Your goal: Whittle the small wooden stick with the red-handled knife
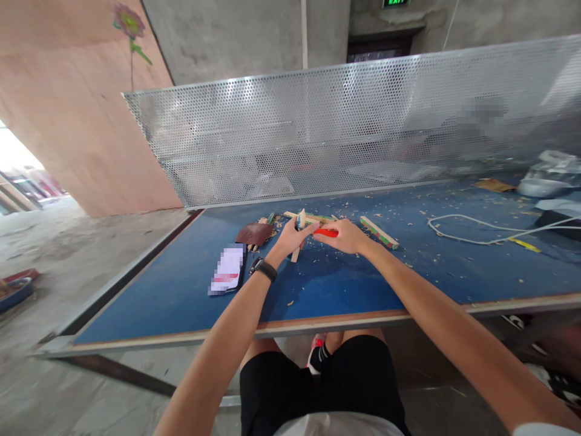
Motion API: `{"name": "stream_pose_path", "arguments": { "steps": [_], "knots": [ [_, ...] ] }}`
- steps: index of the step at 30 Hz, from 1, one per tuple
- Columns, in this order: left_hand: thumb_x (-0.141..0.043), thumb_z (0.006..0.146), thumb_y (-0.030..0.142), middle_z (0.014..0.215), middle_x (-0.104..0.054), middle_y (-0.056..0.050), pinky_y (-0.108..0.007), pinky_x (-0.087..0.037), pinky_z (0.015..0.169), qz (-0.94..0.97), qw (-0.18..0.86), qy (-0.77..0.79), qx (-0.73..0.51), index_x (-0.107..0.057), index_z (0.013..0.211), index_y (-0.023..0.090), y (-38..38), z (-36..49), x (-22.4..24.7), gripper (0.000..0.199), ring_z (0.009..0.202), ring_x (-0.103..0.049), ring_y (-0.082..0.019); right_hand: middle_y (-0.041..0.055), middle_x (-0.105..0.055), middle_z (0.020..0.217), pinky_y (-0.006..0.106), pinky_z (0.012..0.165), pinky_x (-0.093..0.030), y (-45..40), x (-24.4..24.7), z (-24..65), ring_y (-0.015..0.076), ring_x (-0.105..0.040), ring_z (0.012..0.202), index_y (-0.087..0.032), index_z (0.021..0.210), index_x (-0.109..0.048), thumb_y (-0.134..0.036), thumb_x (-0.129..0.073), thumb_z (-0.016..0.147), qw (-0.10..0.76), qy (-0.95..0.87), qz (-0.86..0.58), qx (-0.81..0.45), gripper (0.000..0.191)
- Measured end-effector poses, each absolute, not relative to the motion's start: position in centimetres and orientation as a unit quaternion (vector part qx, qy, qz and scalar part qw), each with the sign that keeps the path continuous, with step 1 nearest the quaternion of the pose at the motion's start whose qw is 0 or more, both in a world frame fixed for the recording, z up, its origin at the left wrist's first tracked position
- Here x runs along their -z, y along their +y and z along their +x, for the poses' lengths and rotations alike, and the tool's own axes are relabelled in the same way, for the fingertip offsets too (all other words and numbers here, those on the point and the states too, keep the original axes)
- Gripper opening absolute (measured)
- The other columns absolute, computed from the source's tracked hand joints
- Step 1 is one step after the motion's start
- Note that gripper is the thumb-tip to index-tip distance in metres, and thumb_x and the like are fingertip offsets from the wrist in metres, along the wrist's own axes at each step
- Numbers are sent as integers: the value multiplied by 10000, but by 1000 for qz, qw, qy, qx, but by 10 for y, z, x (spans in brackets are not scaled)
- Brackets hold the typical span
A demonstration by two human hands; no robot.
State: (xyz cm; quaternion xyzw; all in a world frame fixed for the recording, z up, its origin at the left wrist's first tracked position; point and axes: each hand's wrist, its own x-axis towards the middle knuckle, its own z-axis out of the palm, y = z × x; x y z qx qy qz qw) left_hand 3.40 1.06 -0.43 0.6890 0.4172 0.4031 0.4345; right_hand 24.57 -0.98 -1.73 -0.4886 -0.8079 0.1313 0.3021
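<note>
My left hand (289, 236) is closed around a pale wooden stick (295, 255), whose lower end shows below the fingers; its upper end (301, 218) pokes out by the thumb. Close beside it, my right hand (345, 236) grips a red-handled tool (325, 232); fingers hide its working end. The two hands nearly meet over the blue table (340, 278). Just beyond them lie wooden strips (320, 219) among shavings. Another wooden strip with green and red sides (379, 232) rests to the right of my right hand.
A phone (227, 269) and a brown leather-like piece (254, 234) over several sticks lie left of my hands. To the right are a white cable (481, 242), a yellow item (525, 244) and a plastic container (547, 181). A perforated metal screen (290, 142) borders the far edge.
</note>
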Motion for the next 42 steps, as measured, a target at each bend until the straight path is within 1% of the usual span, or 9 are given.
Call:
{"name": "stream_pose_path", "arguments": {
  "steps": [5,11,18,22,25,29,33,36,42],
  "knots": [
    [-815,911,413,600,-536,80,-235,-366,443,682,451,410,-405,-567,978,188,13,34,6,341,421,-471,-64,54,-813,888,339,670,-439,-10,17,244,250,-707,765,-277,1064,-859,-722,-581,966,310,-804,-496,-109,534],
    [-835,887,471,617,-563,64,-235,-368,471,685,450,415,-396,-586,971,173,19,33,10,398,438,-473,-56,63,-797,810,339,634,-410,-8,17,244,264,-710,743,-296,1101,-868,-740,-575,959,301,-787,-536,-59,550],
    [-755,974,372,545,-502,82,-219,-357,478,684,420,432,-411,-567,898,180,14,36,4,279,433,-466,-66,76,-828,926,349,633,-427,-11,15,238,310,-750,849,-341,1189,-860,-794,-579,920,302,-754,-582,-27,598],
    [-686,1021,398,549,-479,96,-230,-361,463,690,414,431,-409,-509,886,208,15,37,7,292,391,-450,-67,82,-830,931,345,622,-405,-14,11,237,311,-747,866,-323,1134,-871,-790,-526,953,328,-726,-604,-17,608],
    [-685,1016,436,569,-481,94,-234,-371,460,701,407,430,-398,-487,875,218,18,36,10,326,390,-459,-67,91,-826,919,337,611,-385,-13,10,240,298,-733,831,-292,1058,-876,-777,-543,948,331,-727,-602,-21,598],
    [-708,987,495,590,-500,83,-235,-386,456,704,385,454,-387,-513,906,217,18,34,10,349,411,-493,-78,83,-790,809,329,580,-342,-11,11,245,262,-686,721,-264,962,-864,-772,-532,954,331,-736,-589,-45,607],
    [-736,966,502,591,-512,78,-234,-386,459,702,384,462,-382,-554,949,205,14,33,7,348,421,-497,-82,67,-747,731,331,580,-337,-11,12,247,235,-643,656,-251,1025,-861,-752,-573,941,325,-756,-563,-79,584],
    [-756,948,521,588,-529,71,-231,-382,461,700,390,462,-380,-589,1005,190,11,33,5,374,430,-504,-85,51,-710,671,331,580,-329,-12,13,246,215,-605,613,-245,952,-853,-726,-580,948,317,-769,-547,-90,554],
    [-772,932,534,579,-531,70,-223,-393,463,702,402,453,-375,-587,997,186,10,34,4,399,427,-511,-83,40,-741,720,328,614,-369,-8,17,248,213,-631,651,-247,1013,-862,-719,-581,957,311,-787,-521,-111,553]
  ]
}}
